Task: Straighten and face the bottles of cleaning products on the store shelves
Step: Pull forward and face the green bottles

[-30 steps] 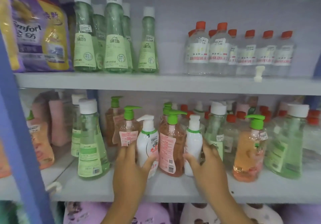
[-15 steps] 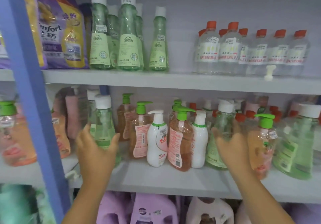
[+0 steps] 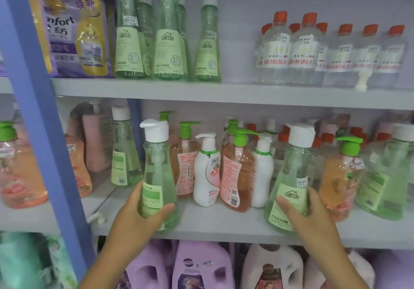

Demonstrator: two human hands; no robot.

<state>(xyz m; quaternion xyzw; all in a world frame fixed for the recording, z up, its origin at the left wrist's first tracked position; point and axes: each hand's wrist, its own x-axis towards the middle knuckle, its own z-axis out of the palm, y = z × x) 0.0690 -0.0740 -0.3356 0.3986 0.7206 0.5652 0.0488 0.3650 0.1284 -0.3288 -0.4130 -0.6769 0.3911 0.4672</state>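
Observation:
On the middle shelf (image 3: pixel 224 223) my left hand (image 3: pixel 139 214) grips the base of a green white-capped bottle (image 3: pixel 156 172) at the front left, its back label toward me. My right hand (image 3: pixel 307 212) grips a second green white-capped bottle (image 3: pixel 291 176), which leans left with its front label showing. Between the two stand orange pump bottles (image 3: pixel 235 176) and white pump bottles (image 3: pixel 207 172).
A blue upright post (image 3: pixel 38 109) runs down the left. The upper shelf (image 3: pixel 201 91) carries tall green bottles (image 3: pixel 168 42), clear red-capped bottles (image 3: pixel 307 48) and a purple refill bag (image 3: pixel 74 33). Purple jugs (image 3: pixel 201 266) fill the shelf below. More green and orange bottles (image 3: pixel 342 176) crowd the right.
Both hands left the white pump bottles and spread apart. Each now holds a green white-capped bottle drawn to the shelf's front edge. The camera has moved closer.

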